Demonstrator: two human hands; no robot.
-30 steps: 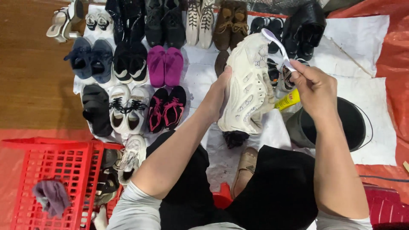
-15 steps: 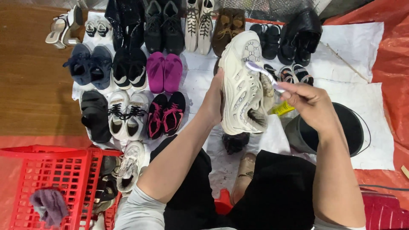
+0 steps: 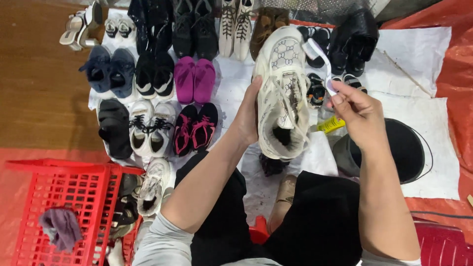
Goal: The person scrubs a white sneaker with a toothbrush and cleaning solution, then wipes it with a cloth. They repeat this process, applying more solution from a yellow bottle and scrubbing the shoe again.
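Observation:
My left hand [image 3: 249,116] grips a cream chunky sneaker [image 3: 282,93] by its left side and holds it up, toe pointing away, opening and laces facing me. My right hand [image 3: 358,114] pinches a small white toothbrush-like brush [image 3: 320,61] whose head rests at the sneaker's right upper edge. A yellow tube [image 3: 331,124] lies on the white cloth just below the right hand.
Rows of paired shoes cover a white cloth [image 3: 419,49]: magenta slippers [image 3: 194,79], black-pink sneakers [image 3: 196,127], white sneakers [image 3: 152,127], navy shoes [image 3: 108,71]. A red basket [image 3: 64,192] with a purple rag [image 3: 61,227] is at lower left. A black round bowl [image 3: 404,148] sits right.
The sneaker has turned and been raised, opening now facing me. My right hand has moved the brush from the shoe's middle to its right upper edge.

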